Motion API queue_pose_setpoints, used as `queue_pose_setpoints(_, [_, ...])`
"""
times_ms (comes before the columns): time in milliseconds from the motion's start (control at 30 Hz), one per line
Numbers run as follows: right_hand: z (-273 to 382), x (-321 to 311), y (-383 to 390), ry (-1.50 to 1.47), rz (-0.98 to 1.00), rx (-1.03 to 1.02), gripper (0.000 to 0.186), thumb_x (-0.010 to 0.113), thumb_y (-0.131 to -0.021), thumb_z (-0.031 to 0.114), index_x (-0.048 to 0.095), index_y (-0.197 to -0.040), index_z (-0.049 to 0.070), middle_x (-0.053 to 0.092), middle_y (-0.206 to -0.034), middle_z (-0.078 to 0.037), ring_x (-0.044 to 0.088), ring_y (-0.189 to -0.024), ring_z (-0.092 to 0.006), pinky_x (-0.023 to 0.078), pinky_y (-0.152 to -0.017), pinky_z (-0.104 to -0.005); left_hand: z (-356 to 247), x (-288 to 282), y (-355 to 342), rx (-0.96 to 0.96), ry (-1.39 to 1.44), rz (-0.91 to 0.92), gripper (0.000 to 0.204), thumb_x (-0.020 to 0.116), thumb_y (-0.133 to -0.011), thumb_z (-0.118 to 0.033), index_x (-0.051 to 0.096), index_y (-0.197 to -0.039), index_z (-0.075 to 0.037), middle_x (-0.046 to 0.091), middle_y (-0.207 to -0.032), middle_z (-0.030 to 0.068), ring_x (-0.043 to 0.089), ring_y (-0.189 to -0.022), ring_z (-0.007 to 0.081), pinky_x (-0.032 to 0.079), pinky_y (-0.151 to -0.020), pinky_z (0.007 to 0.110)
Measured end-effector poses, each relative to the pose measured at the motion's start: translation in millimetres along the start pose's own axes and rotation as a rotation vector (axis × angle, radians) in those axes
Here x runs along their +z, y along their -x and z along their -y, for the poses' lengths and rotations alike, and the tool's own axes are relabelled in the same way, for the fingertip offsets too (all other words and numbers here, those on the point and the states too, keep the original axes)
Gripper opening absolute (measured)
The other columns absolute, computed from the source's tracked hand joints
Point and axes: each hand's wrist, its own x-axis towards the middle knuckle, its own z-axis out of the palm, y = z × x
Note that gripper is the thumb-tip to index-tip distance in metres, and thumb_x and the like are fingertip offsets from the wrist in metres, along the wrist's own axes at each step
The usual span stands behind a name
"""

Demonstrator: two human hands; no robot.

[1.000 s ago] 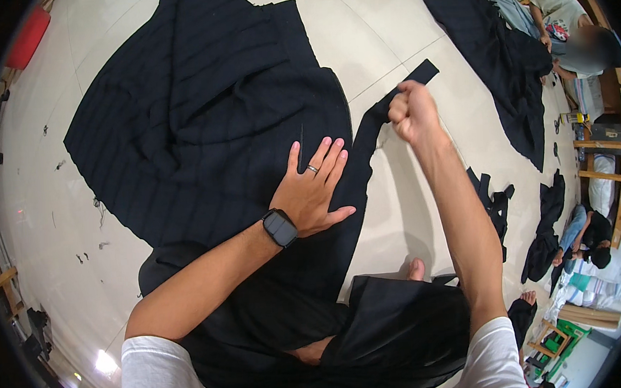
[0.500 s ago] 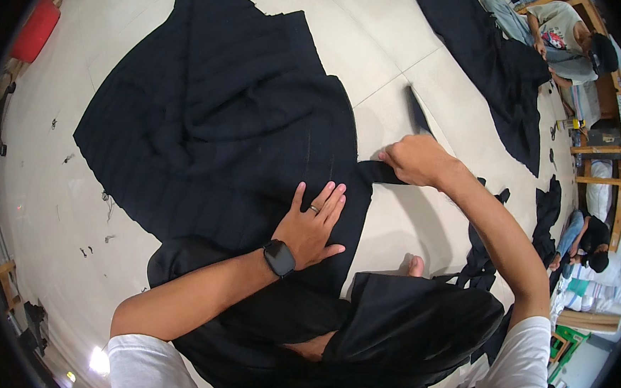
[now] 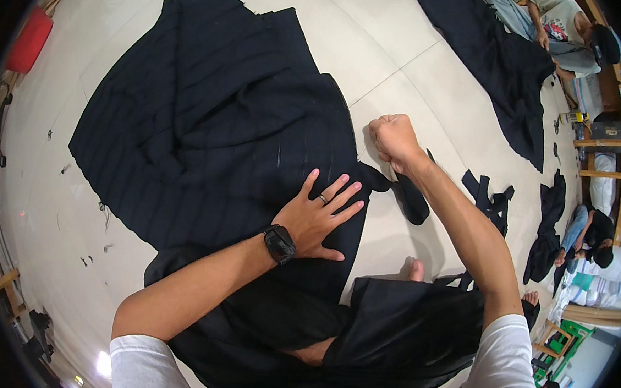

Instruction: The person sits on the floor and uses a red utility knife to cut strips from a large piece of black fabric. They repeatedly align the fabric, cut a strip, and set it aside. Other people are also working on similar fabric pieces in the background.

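A large dark, faintly ribbed fabric piece (image 3: pixel 198 108) lies spread on the floor. My left hand (image 3: pixel 312 215), wearing a ring, rests on its right part with fingers spread. To the right, my right hand (image 3: pixel 392 139) is closed in a fist on a narrow black strip (image 3: pixel 414 198), which dangles in a bend below it beside the fabric's edge. The grip itself is mostly hidden. Black cloth (image 3: pixel 404 323) covers the area of my legs, and bare toes (image 3: pixel 415 271) poke out beside it.
Other dark pieces (image 3: pixel 480 63) and cut strips (image 3: pixel 496 204) lie to the right. Two people (image 3: pixel 556 22) (image 3: pixel 590 237) sit on the right by wooden frames (image 3: pixel 601 176). A red object (image 3: pixel 27 40) is at upper left; thread scraps lie on the tiled floor (image 3: pixel 55 202).
My right fist came down from the upper right, dragging the strip, then rose slightly and moved left; the strip is now bent below it. My left hand has shifted down and right, fingers spread.
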Motion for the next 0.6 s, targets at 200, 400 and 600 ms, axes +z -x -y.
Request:
queue_pose_setpoints(200, [1,-11,-35,-0.269,-0.081,0.003,0.013,0.052,-0.093,0.0,0.058,-0.082,-0.004,0.042,-0.058,0.001,0.033,-0.04,-0.0085,0.021,-0.035,-0.0305,2,10,-1,0.001,-0.022,-0.007,0.11,0.054,-0.075,-0.092,0.04,-0.158,-0.022,0.024,-0.171,0.0097,0.016,-0.159,0.0323,0.012,-0.121,0.07])
queue_pose_setpoints(400, [34,-33,-86,-0.628,-0.374,0.036,0.014,0.056,-0.093,0.001,0.059,-0.097,-0.013,0.045,-0.068,-0.008,0.037,-0.046,-0.0134,0.026,-0.039,-0.0342,3,12,-1,0.006,-0.021,0.015,0.11,0.052,-0.075,-0.093,0.039,-0.159,-0.022,0.023,-0.171,0.0103,0.015,-0.159,0.0331,0.013,-0.12,0.072])
queue_pose_setpoints(600, [49,-26,-61,-0.24,-0.237,-0.496,0.022,0.059,-0.1,0.012,0.064,-0.095,-0.009,0.066,-0.084,-0.018,0.068,-0.073,-0.0267,0.055,-0.07,-0.0384,3,12,-1,0.019,-0.043,-0.013,0.11,0.055,-0.075,-0.091,0.04,-0.158,-0.021,0.024,-0.17,0.0111,0.017,-0.158,0.034,0.015,-0.119,0.072])
